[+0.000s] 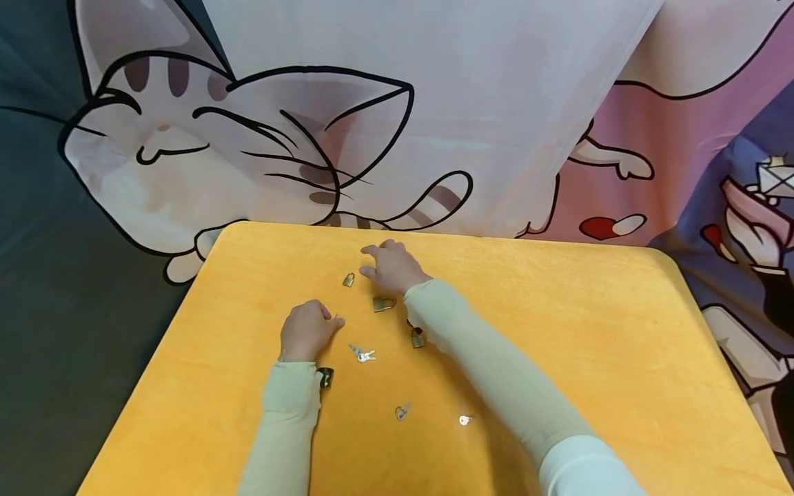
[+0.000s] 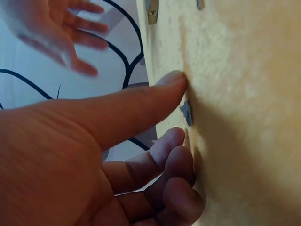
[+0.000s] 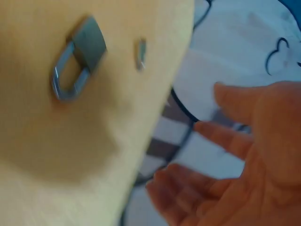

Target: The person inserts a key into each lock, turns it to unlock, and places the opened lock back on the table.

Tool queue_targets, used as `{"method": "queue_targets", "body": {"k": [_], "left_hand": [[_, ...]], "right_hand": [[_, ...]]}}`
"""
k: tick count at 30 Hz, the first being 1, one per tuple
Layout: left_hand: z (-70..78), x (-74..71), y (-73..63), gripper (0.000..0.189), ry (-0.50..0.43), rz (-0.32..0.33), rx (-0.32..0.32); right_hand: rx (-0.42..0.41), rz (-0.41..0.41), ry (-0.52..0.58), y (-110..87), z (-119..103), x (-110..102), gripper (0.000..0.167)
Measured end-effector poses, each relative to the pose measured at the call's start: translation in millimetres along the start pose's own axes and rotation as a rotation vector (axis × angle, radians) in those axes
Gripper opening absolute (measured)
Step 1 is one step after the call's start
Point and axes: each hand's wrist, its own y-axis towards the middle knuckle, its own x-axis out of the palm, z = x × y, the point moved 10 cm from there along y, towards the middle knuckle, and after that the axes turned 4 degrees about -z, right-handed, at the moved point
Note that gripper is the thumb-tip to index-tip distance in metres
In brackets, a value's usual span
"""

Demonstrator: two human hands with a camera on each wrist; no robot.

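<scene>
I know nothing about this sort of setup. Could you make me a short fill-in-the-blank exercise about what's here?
1. The table is coloured ____.
2. The whiskered cartoon animal on the cloth is a ____.
3. In the right wrist view, the larger metal object with a U-shaped shackle is a ____.
4. Of the left hand and right hand, the one farther from the table's far edge is the ____.

Missing words: yellow; cat; padlock; left.

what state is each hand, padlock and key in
Left hand: fingers curled, thumb apart
Right hand: fingers spread, empty
Middle padlock: shackle looks closed
Small padlock: unclear if locked
Nearest padlock: unclear if locked
Key bunch: lying loose
Dull keys: lying loose
Single key: lying loose
</scene>
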Motion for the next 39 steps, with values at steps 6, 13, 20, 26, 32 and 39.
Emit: {"method": "queue_targets", "body": {"k": [6,13,20,26,32,39], "left_hand": [[0.9,0.9,0.5,0.025,-0.031,0.005,-0.008],[-0.3,1.0,0.0,0.020,-0.081,0.005,-0.027],[0.4,2.2,0.4,0.018,-0.104,0.000,-0.033],[-1.6,3.5,1.1,0.017,-0.114,0.013,-0.040],[1.5,4.7,1.5,0.016,-0.096,0.014,-0.023],[3.6,3.8,-2.0,0.017,-0.025,-0.014,-0.019]], "right_hand": [[-0.101,-0.082,0.015,21.2,-19.7,23.2,0.051],[-0.105,-0.126,-0.108,33.2,-30.1,45.4,0.049],[-0.093,-0.075,-0.169,38.5,-25.4,48.3,0.039],[-0.106,-0.025,-0.164,45.3,-22.7,48.7,0.032],[-0.100,0.013,-0.171,48.6,-20.4,46.3,0.023],[-0.093,0.053,-0.113,46.9,-19.7,41.8,0.005]]}}
